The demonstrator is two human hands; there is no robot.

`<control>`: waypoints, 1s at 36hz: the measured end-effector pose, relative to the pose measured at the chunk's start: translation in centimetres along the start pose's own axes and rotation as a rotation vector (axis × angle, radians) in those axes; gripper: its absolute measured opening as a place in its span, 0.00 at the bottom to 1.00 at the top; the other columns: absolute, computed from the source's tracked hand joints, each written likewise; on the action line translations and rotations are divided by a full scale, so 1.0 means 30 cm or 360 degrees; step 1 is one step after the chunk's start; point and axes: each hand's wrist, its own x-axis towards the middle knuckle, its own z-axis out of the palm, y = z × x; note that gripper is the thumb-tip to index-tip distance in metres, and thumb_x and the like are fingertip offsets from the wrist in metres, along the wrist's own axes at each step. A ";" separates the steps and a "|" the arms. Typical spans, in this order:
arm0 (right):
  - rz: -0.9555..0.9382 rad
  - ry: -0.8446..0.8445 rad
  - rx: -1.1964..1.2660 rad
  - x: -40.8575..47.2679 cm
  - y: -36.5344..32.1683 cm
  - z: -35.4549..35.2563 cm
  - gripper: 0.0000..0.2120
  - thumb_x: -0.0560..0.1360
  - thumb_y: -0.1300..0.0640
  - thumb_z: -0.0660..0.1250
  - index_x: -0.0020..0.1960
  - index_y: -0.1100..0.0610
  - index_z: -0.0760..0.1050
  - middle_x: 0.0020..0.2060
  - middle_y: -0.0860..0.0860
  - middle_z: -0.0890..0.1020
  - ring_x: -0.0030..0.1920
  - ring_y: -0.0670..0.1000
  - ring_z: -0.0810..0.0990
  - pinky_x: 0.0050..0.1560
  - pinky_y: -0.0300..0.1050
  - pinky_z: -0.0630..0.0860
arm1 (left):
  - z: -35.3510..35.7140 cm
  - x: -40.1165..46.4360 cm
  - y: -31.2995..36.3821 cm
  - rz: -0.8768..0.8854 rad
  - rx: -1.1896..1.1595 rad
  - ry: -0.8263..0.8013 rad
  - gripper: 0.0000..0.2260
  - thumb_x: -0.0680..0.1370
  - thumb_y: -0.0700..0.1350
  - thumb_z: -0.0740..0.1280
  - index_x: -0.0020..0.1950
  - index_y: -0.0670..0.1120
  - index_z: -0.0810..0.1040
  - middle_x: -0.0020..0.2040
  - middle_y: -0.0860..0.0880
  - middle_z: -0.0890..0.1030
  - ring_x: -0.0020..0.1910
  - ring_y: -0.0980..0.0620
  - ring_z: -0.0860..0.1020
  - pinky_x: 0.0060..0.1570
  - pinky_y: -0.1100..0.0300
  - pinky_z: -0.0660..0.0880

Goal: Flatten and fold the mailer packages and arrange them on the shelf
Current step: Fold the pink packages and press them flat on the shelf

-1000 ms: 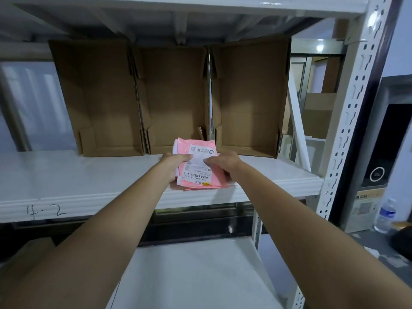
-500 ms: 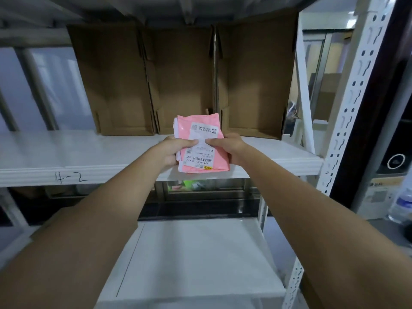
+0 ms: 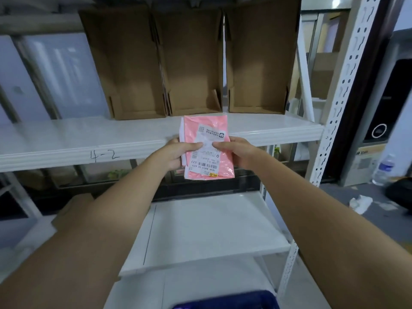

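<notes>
— Left hand (image 3: 172, 153): what's it doing?
— Gripping the pink mailer (image 3: 208, 148) at its left edge, thumb laid over the white label (image 3: 206, 152), fingers curled behind.
— And the right hand (image 3: 236, 153)?
— Same on the other side: thumb on the label, fingers wrapped round the right edge. Both thumbs nearly meet at the middle.
— Where's the mailer itself?
— Held up in the air in front of the shelf (image 3: 66, 141) marked "4-2", its top half overlapping the shelf board in view, its bottom half hanging below the front edge. Whether it touches the shelf, I cannot tell. A white edge peeks out on its left side.
— What's on the shelf?
— Three open cardboard boxes (image 3: 194, 63) standing side by side at the back, openings facing forward.
— Anything lower?
— A white lower shelf (image 3: 211, 230), and a blue thing (image 3: 225, 302) at the bottom edge. A water bottle (image 3: 384, 169) stands on the floor at right.
</notes>
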 end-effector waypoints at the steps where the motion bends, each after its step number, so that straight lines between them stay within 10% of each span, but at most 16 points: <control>1: 0.0010 -0.0007 0.0001 -0.005 0.019 0.001 0.17 0.73 0.63 0.73 0.61 0.60 0.76 0.55 0.58 0.84 0.54 0.59 0.84 0.55 0.58 0.80 | -0.007 -0.010 -0.010 -0.0013 -0.0018 -0.0036 0.18 0.75 0.33 0.68 0.64 0.40 0.74 0.58 0.39 0.80 0.53 0.43 0.82 0.46 0.46 0.81; 20: 0.0120 -0.0072 0.0081 -0.052 0.431 -0.122 0.17 0.73 0.67 0.71 0.61 0.64 0.77 0.58 0.59 0.82 0.58 0.61 0.81 0.59 0.56 0.78 | -0.001 -0.018 -0.448 -0.0140 -0.0114 -0.0089 0.29 0.68 0.35 0.71 0.69 0.36 0.70 0.65 0.36 0.76 0.62 0.38 0.76 0.57 0.40 0.76; 28: 0.0113 -0.0032 0.0056 -0.061 0.751 -0.214 0.11 0.73 0.66 0.71 0.54 0.60 0.80 0.49 0.55 0.84 0.48 0.54 0.84 0.43 0.43 0.81 | 0.020 0.017 -0.803 -0.0156 -0.0197 -0.0037 0.16 0.76 0.32 0.64 0.64 0.37 0.74 0.62 0.37 0.78 0.59 0.39 0.78 0.53 0.44 0.79; 36: 0.0181 0.0056 0.0090 -0.032 1.182 -0.322 0.10 0.73 0.66 0.72 0.54 0.62 0.80 0.50 0.57 0.84 0.49 0.55 0.83 0.51 0.46 0.82 | 0.014 0.091 -1.210 -0.0208 -0.0092 -0.0034 0.18 0.74 0.33 0.67 0.64 0.36 0.74 0.60 0.38 0.80 0.57 0.39 0.80 0.54 0.44 0.78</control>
